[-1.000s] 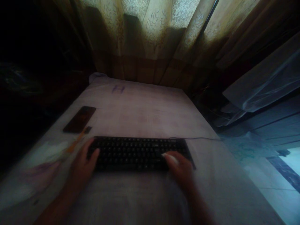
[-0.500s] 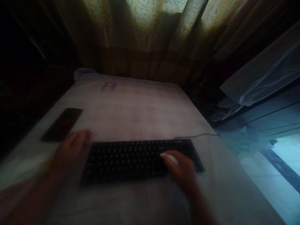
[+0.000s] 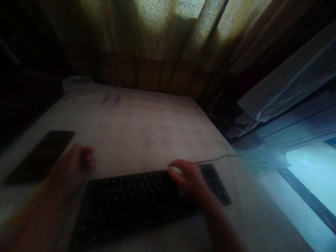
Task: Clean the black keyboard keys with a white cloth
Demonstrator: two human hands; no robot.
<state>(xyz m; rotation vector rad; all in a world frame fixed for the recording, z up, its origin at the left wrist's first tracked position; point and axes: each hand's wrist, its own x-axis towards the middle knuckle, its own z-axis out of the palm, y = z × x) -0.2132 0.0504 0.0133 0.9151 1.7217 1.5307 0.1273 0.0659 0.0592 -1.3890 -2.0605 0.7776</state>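
Observation:
A black keyboard (image 3: 126, 203) lies at a slant on the cloth-covered table, its cable running off to the right. My right hand (image 3: 187, 176) is over its right half, near the back edge, with the fingers closed around a small white object (image 3: 176, 170). Most of that object is hidden in the grip, so its kind does not show. My left hand (image 3: 76, 164) is beside the keyboard's far left corner. It is blurred, its fingers loosely curled and a little apart, and nothing shows in it.
A flat, dark rectangular object (image 3: 39, 157) lies left of my left hand. Pale cloth with a purple H-shaped mark (image 3: 111, 100) covers the table (image 3: 152, 129). Patterned curtains (image 3: 157, 38) hang behind it. White cloth (image 3: 286, 80) hangs at the right, above a tiled floor (image 3: 309, 175).
The view has shifted, and the keyboard appears larger and more tilted. My right hand has moved toward the keyboard's back edge with the white object. My left hand's fingers are more curled.

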